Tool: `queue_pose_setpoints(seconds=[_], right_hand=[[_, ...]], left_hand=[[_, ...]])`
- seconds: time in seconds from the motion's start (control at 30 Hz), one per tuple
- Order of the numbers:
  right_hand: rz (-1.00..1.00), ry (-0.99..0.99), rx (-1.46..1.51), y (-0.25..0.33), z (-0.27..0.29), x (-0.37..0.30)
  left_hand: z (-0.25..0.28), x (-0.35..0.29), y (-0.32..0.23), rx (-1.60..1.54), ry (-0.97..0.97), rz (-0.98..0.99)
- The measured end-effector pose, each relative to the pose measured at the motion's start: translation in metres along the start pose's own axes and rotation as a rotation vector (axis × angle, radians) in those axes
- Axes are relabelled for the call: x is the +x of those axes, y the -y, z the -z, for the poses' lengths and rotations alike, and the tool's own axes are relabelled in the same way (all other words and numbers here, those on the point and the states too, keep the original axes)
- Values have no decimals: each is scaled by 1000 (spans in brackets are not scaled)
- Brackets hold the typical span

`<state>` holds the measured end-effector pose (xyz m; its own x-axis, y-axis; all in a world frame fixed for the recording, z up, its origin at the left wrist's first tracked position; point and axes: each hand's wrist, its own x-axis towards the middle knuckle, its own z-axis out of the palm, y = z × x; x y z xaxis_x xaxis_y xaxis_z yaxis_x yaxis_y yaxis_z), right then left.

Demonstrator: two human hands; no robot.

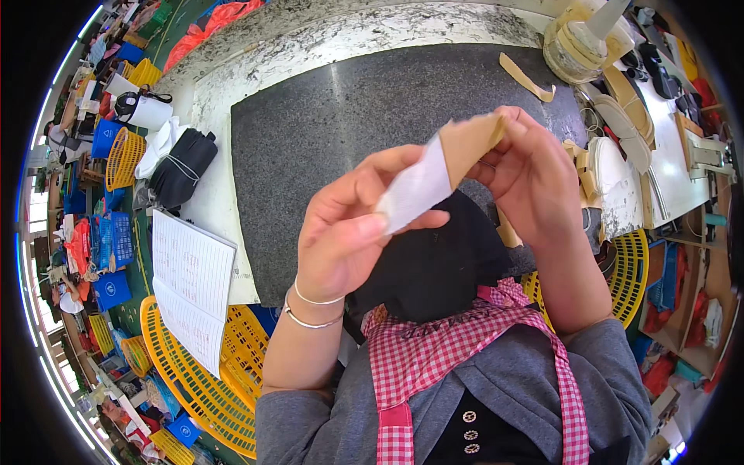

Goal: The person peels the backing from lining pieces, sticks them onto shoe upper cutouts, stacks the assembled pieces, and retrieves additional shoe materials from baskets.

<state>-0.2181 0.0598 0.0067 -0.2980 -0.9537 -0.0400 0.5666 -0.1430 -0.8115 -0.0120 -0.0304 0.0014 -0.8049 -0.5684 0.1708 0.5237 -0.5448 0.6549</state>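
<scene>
We hold a small strip (446, 167) up between our two hands, above the dark grey stone slab (325, 116) of the workbench; the strip is tan at its upper right end and white at its lower left end, and it slants down from right to left. Our left hand (349, 225) pinches the white end, thumb pressed against the fingers with the strip clamped between them, and two thin bangles (310, 310) circle that wrist. Our right hand (535, 174) grips the tan end, its fingers curled together around the upper corner. Just beneath the hands lies a piece of black material (434, 263), resting against our red-and-white checked apron (434, 349). On the slab, well apart from the hands, lies a loose tan strip (527, 77), and beyond it stands a large roll of tape (577, 43). To our left an open notebook (190, 287) overhangs yellow plastic baskets (209, 372), with a black bag (182, 167) farther up the bench.
</scene>
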Motion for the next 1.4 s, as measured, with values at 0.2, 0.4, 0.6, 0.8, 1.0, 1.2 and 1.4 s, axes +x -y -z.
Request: queue_pose_setpoints(seconds=[0.2,0.4,0.6,0.8,1.0,1.2,1.4], right_hand=[[-94,-88,403,-1,24,-2],[-432,195,-526,56,46,-32],[260,382,-1065,36,0,-41],[101,26,-584,29,-49,-36],[-51,112,-643,14,-15,-21],[-31,68,-1126,-12,-4,-21],[-18,76,-1219,-15,-5,-15]], left_hand=[[18,-8,10,-620,57,19],[22,-21,-3,-535,-34,-8],[-13,1,10,541,-151,-449],[-24,1,-8,1539,-204,-737],[-4,-50,-34,905,-494,224],[0,-57,1,1132,-557,240],[5,-47,0,1194,-538,301]])
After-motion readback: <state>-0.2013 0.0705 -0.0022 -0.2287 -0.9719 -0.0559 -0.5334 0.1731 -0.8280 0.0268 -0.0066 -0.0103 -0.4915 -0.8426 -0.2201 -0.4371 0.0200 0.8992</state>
